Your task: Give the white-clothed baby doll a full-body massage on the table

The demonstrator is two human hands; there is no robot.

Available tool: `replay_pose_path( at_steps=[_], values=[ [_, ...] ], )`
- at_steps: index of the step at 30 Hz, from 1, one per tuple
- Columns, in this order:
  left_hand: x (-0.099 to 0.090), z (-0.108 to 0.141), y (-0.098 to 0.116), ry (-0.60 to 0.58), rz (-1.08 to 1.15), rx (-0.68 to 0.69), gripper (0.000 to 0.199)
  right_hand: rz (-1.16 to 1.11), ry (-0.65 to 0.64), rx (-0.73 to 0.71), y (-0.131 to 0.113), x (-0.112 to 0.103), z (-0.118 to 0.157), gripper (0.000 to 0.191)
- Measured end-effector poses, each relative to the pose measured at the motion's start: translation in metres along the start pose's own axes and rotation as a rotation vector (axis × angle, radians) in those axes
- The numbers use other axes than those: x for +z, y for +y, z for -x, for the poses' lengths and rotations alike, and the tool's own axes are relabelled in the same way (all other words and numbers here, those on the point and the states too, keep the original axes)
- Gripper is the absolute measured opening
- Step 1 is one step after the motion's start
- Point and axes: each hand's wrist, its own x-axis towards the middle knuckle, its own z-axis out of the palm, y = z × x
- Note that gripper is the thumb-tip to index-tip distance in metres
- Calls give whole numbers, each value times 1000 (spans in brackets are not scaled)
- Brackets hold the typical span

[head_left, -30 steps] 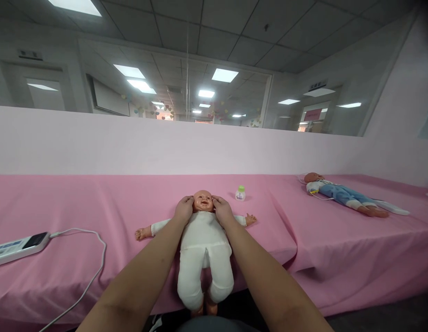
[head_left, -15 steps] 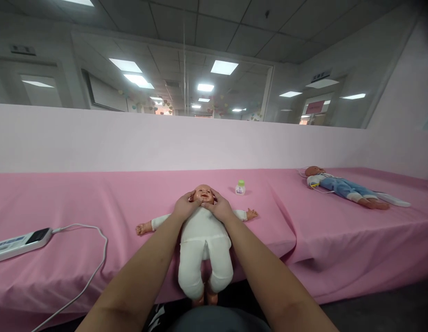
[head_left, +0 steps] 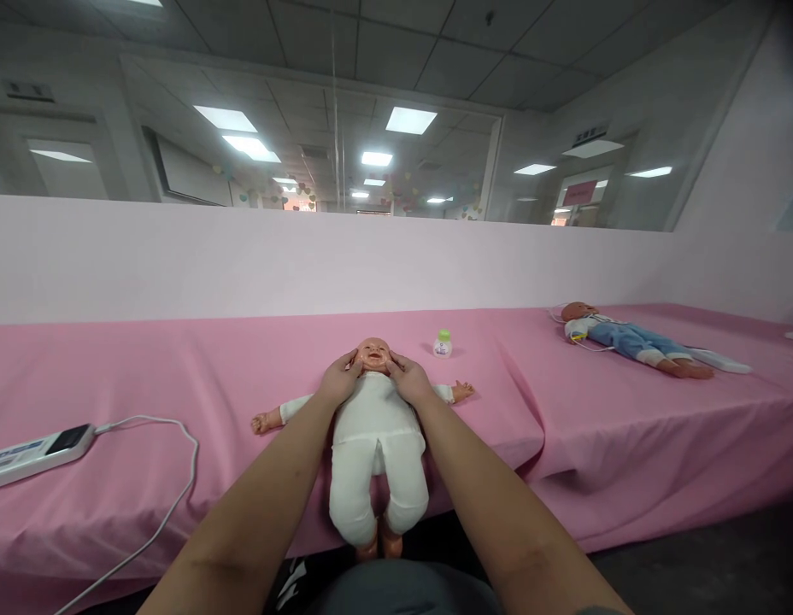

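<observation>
A baby doll [head_left: 378,414] in a white outfit lies on its back on the pink-covered table, arms spread and feet toward me. My left hand [head_left: 339,377] cups one side of its head, thumb against the lower cheek. On the opposite side my right hand [head_left: 409,378] holds the head in the same way, its thumb by the jaw. The doll's face shows between the two thumbs; the fingertips are partly hidden beside the head. Just beyond the doll's outstretched arm stands a small clear bottle with a green cap [head_left: 443,344].
Another doll in blue trousers [head_left: 627,336] lies at the right, with a pale flat object [head_left: 720,360] by its legs. On the left is a white device with a dark screen [head_left: 41,453]; its cable [head_left: 192,461] loops over the pink cloth [head_left: 146,367]. A low wall with windows stands behind.
Both thumbs have slid apart, from the middle of the doll's chin outward to the sides of its jaw. The hands stay around the head. The view has shifted slightly.
</observation>
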Motion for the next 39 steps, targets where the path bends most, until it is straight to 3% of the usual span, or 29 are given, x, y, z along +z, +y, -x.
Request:
replay_pose_path(
  at_steps=[4,11,17,21,27,31,35,39],
  values=[
    [1,-3,-5,-40,63,10,52,6,39,24,-1,2,1,42],
    [1,6,6,-72,-50,73,74,8,100,121,-6,4,8,87],
    [1,2,1,-74,-64,88,65,22,18,72,-9,5,8,60],
    [1,-3,-6,-55,0,56,58,-1,-41,16,-3,3,4,52],
    [5,-8,-13,-54,158,-38,54,-24,16,38,3,0,1,42],
    [2,-3,-5,-73,50,11,63,-51,23,45,1,2,3,51],
    [1,4,7,-68,-130,60,75,66,-6,43,-3,4,6,69],
    [3,6,9,-55,-232,51,74,165,-12,73,-2,4,5,77]
  ],
)
